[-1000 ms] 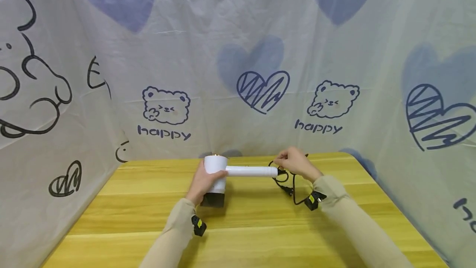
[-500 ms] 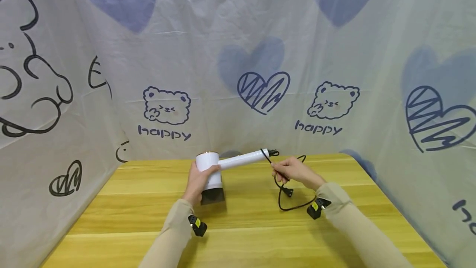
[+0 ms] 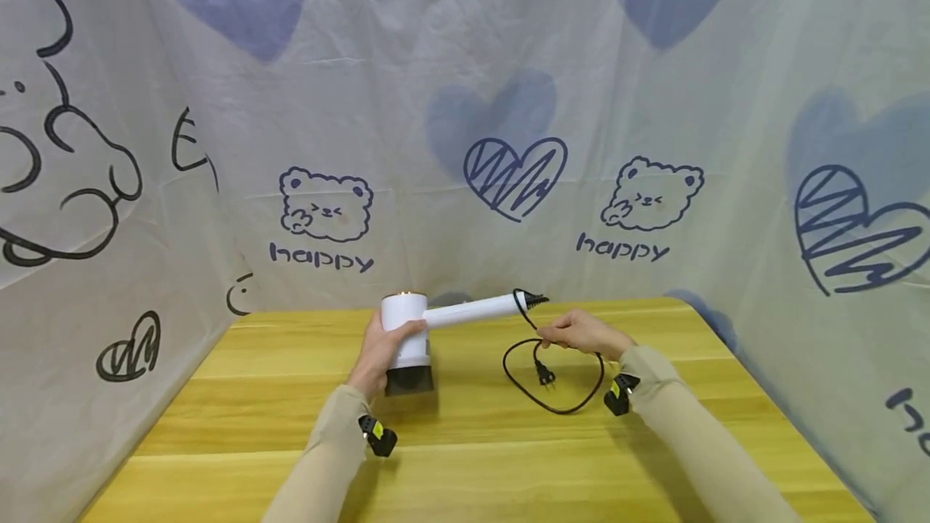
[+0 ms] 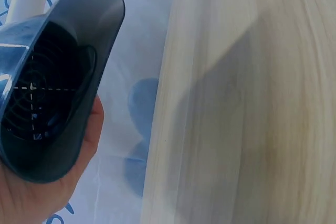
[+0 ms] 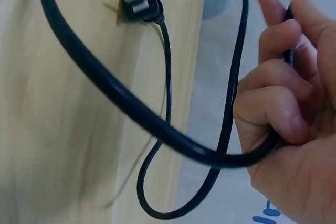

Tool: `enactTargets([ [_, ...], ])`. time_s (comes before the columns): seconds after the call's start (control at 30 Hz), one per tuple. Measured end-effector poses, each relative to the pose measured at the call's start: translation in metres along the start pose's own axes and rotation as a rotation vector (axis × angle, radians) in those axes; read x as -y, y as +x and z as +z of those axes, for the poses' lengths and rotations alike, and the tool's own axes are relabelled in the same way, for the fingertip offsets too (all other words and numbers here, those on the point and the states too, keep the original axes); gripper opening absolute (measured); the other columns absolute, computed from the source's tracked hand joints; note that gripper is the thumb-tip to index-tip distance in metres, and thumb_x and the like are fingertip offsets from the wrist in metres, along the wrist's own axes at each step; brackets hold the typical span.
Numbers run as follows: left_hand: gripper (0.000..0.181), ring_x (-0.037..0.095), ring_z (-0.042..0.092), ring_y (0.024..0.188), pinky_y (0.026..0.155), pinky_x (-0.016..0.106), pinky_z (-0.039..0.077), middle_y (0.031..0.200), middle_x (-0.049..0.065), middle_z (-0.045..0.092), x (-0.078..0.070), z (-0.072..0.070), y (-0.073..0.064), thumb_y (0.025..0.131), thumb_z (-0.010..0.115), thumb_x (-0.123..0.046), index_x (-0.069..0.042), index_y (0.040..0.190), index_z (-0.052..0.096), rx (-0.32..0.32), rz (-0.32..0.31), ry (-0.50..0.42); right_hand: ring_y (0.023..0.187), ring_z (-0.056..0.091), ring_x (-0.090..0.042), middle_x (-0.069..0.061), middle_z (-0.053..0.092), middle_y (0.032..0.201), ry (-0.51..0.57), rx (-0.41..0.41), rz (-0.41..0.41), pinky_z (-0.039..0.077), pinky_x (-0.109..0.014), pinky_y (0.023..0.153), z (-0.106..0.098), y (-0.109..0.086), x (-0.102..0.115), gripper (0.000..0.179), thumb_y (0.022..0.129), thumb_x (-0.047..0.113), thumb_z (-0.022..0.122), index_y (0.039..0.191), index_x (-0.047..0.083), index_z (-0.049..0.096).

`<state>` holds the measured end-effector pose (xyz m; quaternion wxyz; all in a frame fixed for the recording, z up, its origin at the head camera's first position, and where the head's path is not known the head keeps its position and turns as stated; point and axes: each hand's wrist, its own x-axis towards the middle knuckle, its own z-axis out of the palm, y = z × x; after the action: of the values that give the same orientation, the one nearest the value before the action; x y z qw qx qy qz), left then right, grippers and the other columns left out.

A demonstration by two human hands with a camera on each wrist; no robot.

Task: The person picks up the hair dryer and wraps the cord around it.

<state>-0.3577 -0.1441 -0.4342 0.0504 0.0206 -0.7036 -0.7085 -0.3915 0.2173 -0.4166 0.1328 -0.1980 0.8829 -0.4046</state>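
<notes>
My left hand (image 3: 378, 349) grips the white body of a hair dryer (image 3: 404, 329). Its white handle points right and slightly up toward the back. In the left wrist view the dark flat nozzle (image 4: 107, 9) faces the camera, with a grille inside. My right hand (image 3: 581, 333) holds the black power cord (image 3: 555, 410) with curled fingers; in the right wrist view the cord (image 5: 131, 103) runs through the fist. One stretch of cord wraps over the handle's end, and a loop hangs below the hand. The plug (image 3: 545, 375) dangles within that loop, prongs downward.
A yellow wood-grain table (image 3: 479, 466) spreads beneath both hands. Behind it and along both sides hangs a pale printed cloth (image 3: 436, 248) with hearts and bears. Each wrist carries a small black camera (image 3: 378, 436).
The dryer's handle end has tilted up and its body shifted slightly left. My right hand moved from the handle's end down onto the cord, whose loop now hangs wider, with the plug clearly visible.
</notes>
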Motion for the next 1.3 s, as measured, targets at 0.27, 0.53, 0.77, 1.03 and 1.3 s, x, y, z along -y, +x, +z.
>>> enactTargets([
  [0.27, 0.073, 0.023, 0.064, 0.083, 0.070, 0.039, 0.058, 0.121, 0.020, 0.055, 0.004, -0.006, -0.003, 0.081, 0.077, -0.025, -0.012, 0.142, 0.038, 0.128, -0.013, 0.046, 0.056, 0.036, -0.012, -0.001, 0.062, 0.068, -0.152, -0.194, 0.023, 0.029, -0.024, 0.052, 0.000, 0.007, 0.013, 0.025, 0.091, 0.025, 0.068, 0.075, 0.007, 0.075],
  [0.53, 0.075, 0.027, 0.064, 0.085, 0.070, 0.040, 0.059, 0.118, 0.021, 0.057, 0.007, -0.007, -0.003, 0.076, 0.080, -0.023, -0.010, 0.138, 0.040, 0.168, 0.008, 0.128, 0.045, 0.023, -0.007, 0.009, 0.034, 0.049, -0.279, -0.317, -0.010, 0.019, -0.020, 0.043, -0.005, 0.008, 0.031, 0.042, 0.085, 0.042, 0.074, 0.056, 0.015, 0.060],
  [0.77, 0.082, 0.029, 0.061, 0.088, 0.068, 0.038, 0.058, 0.118, 0.022, 0.054, 0.009, -0.001, -0.007, 0.071, 0.080, -0.017, 0.000, 0.137, 0.036, 0.078, 0.036, 0.240, 0.055, 0.049, -0.010, 0.004, 0.073, 0.078, -0.332, -0.420, -0.053, 0.040, -0.024, 0.050, -0.003, 0.006, 0.053, 0.022, 0.087, 0.037, 0.073, 0.091, 0.016, 0.079],
  [1.03, 0.089, 0.030, 0.060, 0.095, 0.072, 0.036, 0.057, 0.119, 0.018, 0.055, 0.003, 0.006, -0.008, 0.070, 0.085, -0.031, -0.006, 0.140, 0.035, -0.109, -0.015, 0.274, 0.060, 0.053, -0.011, -0.003, 0.074, 0.083, -0.290, -0.481, -0.156, 0.044, -0.026, 0.055, 0.004, -0.001, 0.072, 0.021, 0.093, 0.029, 0.066, 0.096, 0.012, 0.079],
  [1.3, 0.090, 0.031, 0.058, 0.100, 0.080, 0.039, 0.053, 0.120, 0.015, 0.055, -0.007, 0.010, -0.006, 0.071, 0.083, -0.039, -0.009, 0.142, 0.035, -0.247, 0.026, 0.274, 0.043, 0.030, -0.009, -0.001, 0.047, 0.054, -0.212, -0.496, -0.265, 0.027, -0.023, 0.043, 0.024, -0.013, 0.075, 0.025, 0.099, 0.020, 0.055, 0.107, 0.007, 0.075],
])
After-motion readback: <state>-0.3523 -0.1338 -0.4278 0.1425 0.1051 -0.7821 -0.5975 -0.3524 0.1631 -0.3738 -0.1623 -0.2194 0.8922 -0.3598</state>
